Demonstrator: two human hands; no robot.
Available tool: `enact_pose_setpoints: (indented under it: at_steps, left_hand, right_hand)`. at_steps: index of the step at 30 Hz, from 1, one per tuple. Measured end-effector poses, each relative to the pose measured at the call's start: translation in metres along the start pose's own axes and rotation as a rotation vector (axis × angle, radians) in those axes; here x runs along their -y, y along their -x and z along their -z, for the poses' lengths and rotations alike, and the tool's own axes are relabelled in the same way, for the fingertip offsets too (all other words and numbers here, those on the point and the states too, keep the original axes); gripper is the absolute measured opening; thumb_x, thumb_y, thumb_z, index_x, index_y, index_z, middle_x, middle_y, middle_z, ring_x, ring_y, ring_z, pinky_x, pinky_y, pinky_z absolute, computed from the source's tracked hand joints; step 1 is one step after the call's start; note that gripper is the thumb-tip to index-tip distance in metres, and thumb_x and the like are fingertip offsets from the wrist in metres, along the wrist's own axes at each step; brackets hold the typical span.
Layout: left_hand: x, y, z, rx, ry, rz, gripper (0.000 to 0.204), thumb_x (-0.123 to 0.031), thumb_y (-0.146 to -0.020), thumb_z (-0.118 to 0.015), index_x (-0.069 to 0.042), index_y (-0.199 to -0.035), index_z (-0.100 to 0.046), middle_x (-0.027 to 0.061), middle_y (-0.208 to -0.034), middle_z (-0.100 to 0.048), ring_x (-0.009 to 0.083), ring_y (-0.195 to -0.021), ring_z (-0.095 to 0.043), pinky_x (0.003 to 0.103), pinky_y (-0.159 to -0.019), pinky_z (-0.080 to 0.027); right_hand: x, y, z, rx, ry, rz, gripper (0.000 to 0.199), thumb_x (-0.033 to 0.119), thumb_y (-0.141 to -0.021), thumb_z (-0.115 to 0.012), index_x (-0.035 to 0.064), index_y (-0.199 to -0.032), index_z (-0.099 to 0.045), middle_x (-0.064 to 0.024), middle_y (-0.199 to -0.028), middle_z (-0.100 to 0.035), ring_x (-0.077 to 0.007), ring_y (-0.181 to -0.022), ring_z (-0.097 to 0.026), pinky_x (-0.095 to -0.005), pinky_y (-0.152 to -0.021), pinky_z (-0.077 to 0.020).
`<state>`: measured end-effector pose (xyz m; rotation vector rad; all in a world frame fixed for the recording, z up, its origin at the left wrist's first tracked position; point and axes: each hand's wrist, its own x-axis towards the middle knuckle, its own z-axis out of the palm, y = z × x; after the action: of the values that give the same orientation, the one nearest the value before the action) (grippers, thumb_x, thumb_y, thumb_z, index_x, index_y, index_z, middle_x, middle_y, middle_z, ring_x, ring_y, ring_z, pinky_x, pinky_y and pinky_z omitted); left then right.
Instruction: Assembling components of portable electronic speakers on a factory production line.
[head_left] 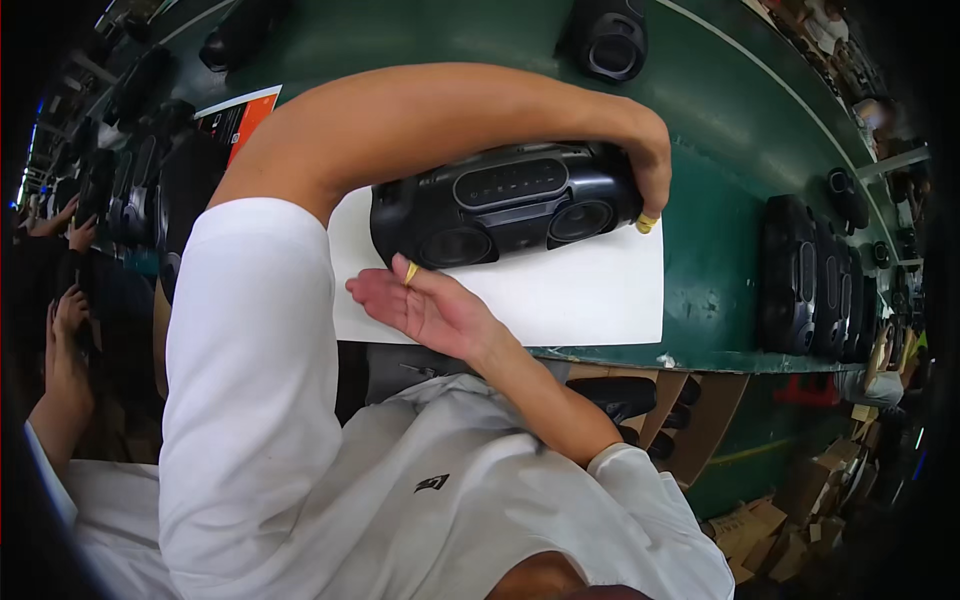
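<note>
A black portable speaker (510, 200) with a button panel on top and two round drivers lies slightly slanted on a white sheet (600, 300). Across the far side of it stretches my left arm, and my left hand (648, 175) bends round its right end, fingers against it. A yellow finger cover shows at that hand's tip. Close to the speaker's near left corner, my right hand (425, 310) is turned palm up with its fingers stretched out, holding nothing. It wears a yellow finger cover too.
The sheet lies on a green workbench (710, 290). More black speakers (790, 275) stand in a row at right, with another speaker (610, 45) at the back. An orange and black printed sheet (245, 120) lies behind my left arm. Another person's hand (70, 310) is at far left; cardboard boxes (745, 530) sit lower right.
</note>
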<state>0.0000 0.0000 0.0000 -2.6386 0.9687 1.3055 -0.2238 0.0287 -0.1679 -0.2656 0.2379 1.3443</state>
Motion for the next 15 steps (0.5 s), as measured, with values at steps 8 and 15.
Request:
enact_pose_setpoints:
  at_steps: [8, 15]
  left_hand:
    - [0.039, 0.043, -0.086, -0.804, 0.306, -0.247, 0.074, -0.062, -0.109, -0.056, -0.004, -0.154, -0.062, 0.0304, -0.140, -0.072, 0.0485, -0.129, -0.068, 0.051, -0.112, -0.053]
    - [0.099, 0.142, -0.257, -1.163, 0.554, 0.185, 0.049, -0.041, -0.118, -0.053, -0.003, -0.146, -0.067, 0.0192, -0.146, -0.070, 0.0352, -0.138, -0.065, 0.042, -0.117, -0.048]
  right_hand:
    - [0.037, 0.052, 0.021, -0.003, 0.293, 0.069, 0.051, 0.028, -0.117, -0.058, -0.0038, -0.156, -0.054, -0.0227, -0.143, -0.071, -0.0303, -0.120, -0.076, -0.0434, -0.105, -0.0632]
    - [0.029, 0.057, 0.032, -0.008, 0.163, 0.105, 0.053, 0.026, -0.115, -0.061, -0.0059, -0.156, -0.053, -0.0216, -0.139, -0.072, -0.0280, -0.115, -0.075, -0.0425, -0.103, -0.0630]
